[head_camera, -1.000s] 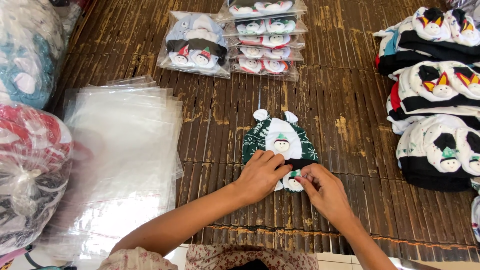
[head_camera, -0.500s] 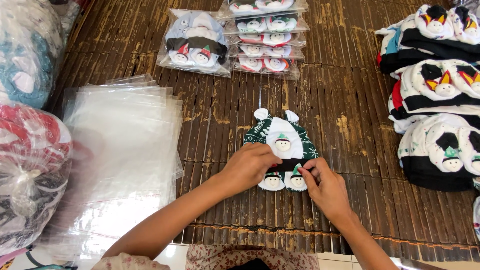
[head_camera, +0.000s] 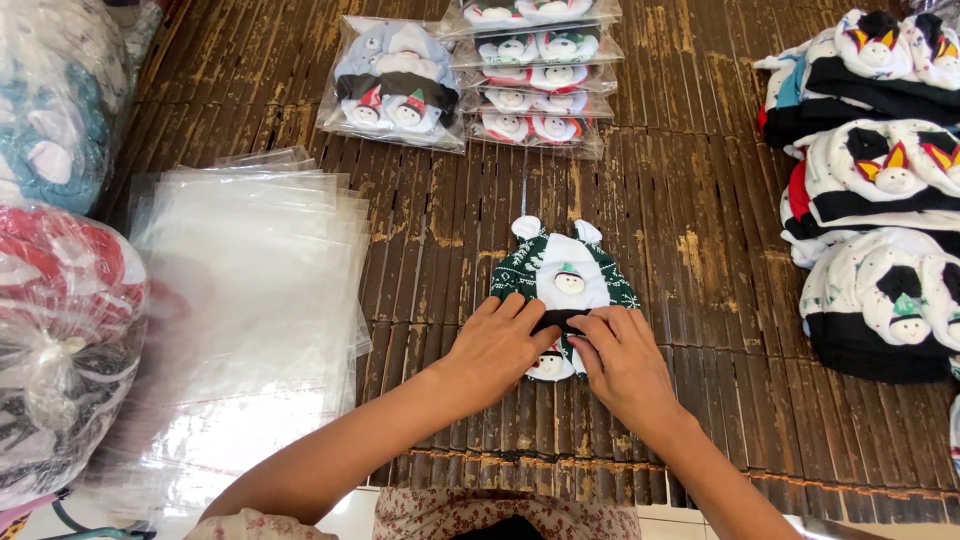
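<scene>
Clear bags (head_camera: 250, 290) lie left of the green hat (head_camera: 563, 275).

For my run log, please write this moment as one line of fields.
left hand: pressing on green knit hat | right hand: pressing on hat's lower part | hat: flat on bamboo mat | clear bags: stacked to the left

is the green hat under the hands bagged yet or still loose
Loose. The green hat lies bare on the slat mat under the left hand and right hand; the empty bags sit beside it.
</scene>
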